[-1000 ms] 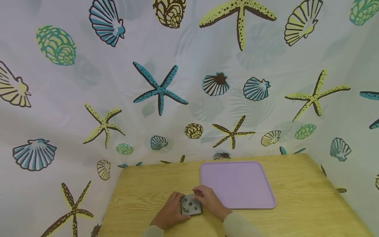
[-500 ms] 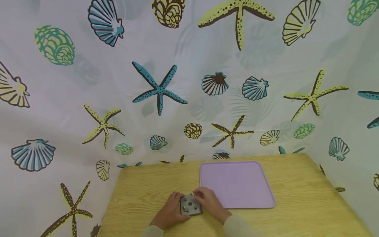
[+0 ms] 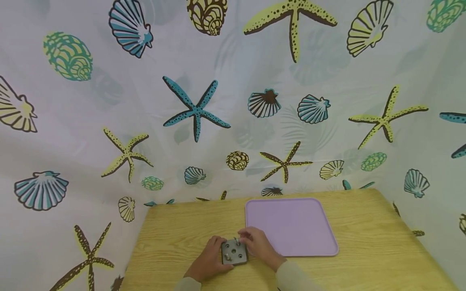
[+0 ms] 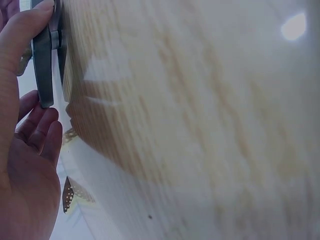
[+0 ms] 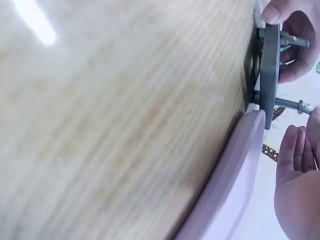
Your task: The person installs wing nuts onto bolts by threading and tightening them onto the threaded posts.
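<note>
A square grey metal plate (image 3: 234, 251) with several holes is held just in front of me, close over the wooden table. My left hand (image 3: 210, 258) grips its left side, fingers at the far corner and thumb at the near edge. Two threaded bolts stand up through the plate. On the far bolt (image 5: 287, 103) a small metal nut (image 5: 303, 106) sits near the tip. Thumb and finger of my right hand (image 3: 257, 245) pinch this nut, partly cut off in the right wrist view. The near-left bolt (image 3: 227, 256) also carries a small metal fitting.
A shallow lilac tray (image 3: 291, 226) lies on the wooden table (image 3: 174, 230) behind and right of the plate, its near-left corner close to my right hand. A curtain (image 3: 218, 52) printed with shells and starfish surrounds the table at the back and sides.
My right fingers have shifted slightly up and right at the far bolt, so more of its upper end shows. The left hand and plate stay in place.
</note>
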`<state>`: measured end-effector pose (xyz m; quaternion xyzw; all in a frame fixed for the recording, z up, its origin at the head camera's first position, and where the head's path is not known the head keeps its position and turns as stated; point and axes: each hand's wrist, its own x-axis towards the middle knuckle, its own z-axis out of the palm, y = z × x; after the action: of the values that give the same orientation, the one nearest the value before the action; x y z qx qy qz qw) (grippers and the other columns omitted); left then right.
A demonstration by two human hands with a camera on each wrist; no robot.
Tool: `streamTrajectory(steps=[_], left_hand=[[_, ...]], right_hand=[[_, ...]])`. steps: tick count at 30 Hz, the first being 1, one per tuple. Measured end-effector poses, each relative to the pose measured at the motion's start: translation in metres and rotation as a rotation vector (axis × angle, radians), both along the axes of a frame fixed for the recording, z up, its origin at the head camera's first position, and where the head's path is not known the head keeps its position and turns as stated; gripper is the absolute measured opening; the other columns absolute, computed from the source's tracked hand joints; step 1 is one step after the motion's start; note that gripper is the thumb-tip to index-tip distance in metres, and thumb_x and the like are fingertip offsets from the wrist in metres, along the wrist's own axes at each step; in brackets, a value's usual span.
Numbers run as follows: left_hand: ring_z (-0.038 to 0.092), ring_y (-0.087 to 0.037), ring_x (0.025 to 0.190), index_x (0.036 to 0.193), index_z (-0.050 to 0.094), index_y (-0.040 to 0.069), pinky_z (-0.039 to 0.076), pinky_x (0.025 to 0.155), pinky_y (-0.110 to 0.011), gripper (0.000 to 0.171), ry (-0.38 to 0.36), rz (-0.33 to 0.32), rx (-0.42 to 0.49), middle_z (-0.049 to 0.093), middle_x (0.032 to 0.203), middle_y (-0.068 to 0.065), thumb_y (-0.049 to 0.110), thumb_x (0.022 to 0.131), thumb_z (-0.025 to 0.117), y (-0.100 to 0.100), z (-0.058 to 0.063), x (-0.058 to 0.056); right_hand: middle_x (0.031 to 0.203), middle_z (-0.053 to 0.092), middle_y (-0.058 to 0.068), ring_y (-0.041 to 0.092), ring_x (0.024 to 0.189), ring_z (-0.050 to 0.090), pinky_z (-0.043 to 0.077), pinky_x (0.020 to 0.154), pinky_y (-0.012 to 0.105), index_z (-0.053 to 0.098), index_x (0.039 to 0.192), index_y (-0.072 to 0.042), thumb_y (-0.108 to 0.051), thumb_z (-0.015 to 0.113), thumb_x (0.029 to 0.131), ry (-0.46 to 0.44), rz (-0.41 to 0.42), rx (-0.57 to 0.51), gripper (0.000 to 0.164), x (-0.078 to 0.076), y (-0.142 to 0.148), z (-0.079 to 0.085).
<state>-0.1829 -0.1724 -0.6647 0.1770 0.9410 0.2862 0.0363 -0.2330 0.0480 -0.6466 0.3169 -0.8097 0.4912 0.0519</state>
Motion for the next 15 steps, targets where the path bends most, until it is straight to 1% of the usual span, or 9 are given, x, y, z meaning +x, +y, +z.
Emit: streamTrajectory(steps=[3, 6, 8, 10, 15], left_hand=[[0.042, -0.013, 0.109, 0.130, 0.042, 0.012, 0.042, 0.093, -0.040, 0.083, 0.002, 0.003, -0.005, 0.039, 0.123, 0.000, 0.064, 0.070, 0.068, -0.0004, -0.0027, -0.0007], [0.043, -0.013, 0.108, 0.130, 0.042, 0.012, 0.042, 0.093, -0.039, 0.084, 0.000, 0.006, -0.001, 0.039, 0.123, 0.000, 0.065, 0.069, 0.067, -0.0004, -0.0037, -0.0010], [0.043, -0.013, 0.108, 0.130, 0.042, 0.012, 0.042, 0.093, -0.039, 0.084, 0.000, 0.006, -0.001, 0.039, 0.123, 0.000, 0.065, 0.070, 0.067, 0.0000, -0.0029, -0.0009], [0.043, -0.013, 0.108, 0.130, 0.042, 0.011, 0.042, 0.093, -0.039, 0.084, -0.001, 0.004, -0.003, 0.039, 0.123, -0.001, 0.063, 0.070, 0.067, 0.0004, -0.0009, -0.0003], [0.042, -0.014, 0.107, 0.129, 0.042, 0.009, 0.042, 0.092, -0.040, 0.082, 0.003, -0.003, -0.027, 0.039, 0.122, -0.003, 0.060, 0.072, 0.068, 0.0017, 0.0051, 0.0020]], right_hand=[[0.094, 0.064, 0.010, 0.012, 0.084, 0.059, 0.050, 0.073, 0.024, 0.062, 0.104, 0.002, -0.010, 0.067, 0.083, 0.004, 0.051, -0.009, 0.025, -0.0034, -0.0001, 0.0031], [0.095, 0.063, 0.007, 0.013, 0.086, 0.059, 0.050, 0.074, 0.025, 0.063, 0.106, 0.001, -0.012, 0.069, 0.082, -0.071, 0.067, 0.019, 0.028, -0.0055, -0.0013, 0.0053], [0.097, 0.063, 0.005, 0.013, 0.087, 0.059, 0.050, 0.076, 0.025, 0.063, 0.108, 0.000, -0.014, 0.069, 0.081, -0.140, 0.062, 0.044, 0.030, -0.0060, -0.0024, 0.0063], [0.097, 0.062, 0.004, 0.013, 0.087, 0.059, 0.050, 0.076, 0.025, 0.063, 0.108, -0.002, -0.015, 0.070, 0.081, -0.174, 0.055, 0.064, 0.031, -0.0065, -0.0037, 0.0058], [0.094, 0.063, 0.002, 0.009, 0.083, 0.057, 0.050, 0.073, 0.024, 0.065, 0.104, -0.006, -0.017, 0.071, 0.080, -0.173, 0.035, 0.081, 0.027, -0.0060, -0.0065, 0.0033]])
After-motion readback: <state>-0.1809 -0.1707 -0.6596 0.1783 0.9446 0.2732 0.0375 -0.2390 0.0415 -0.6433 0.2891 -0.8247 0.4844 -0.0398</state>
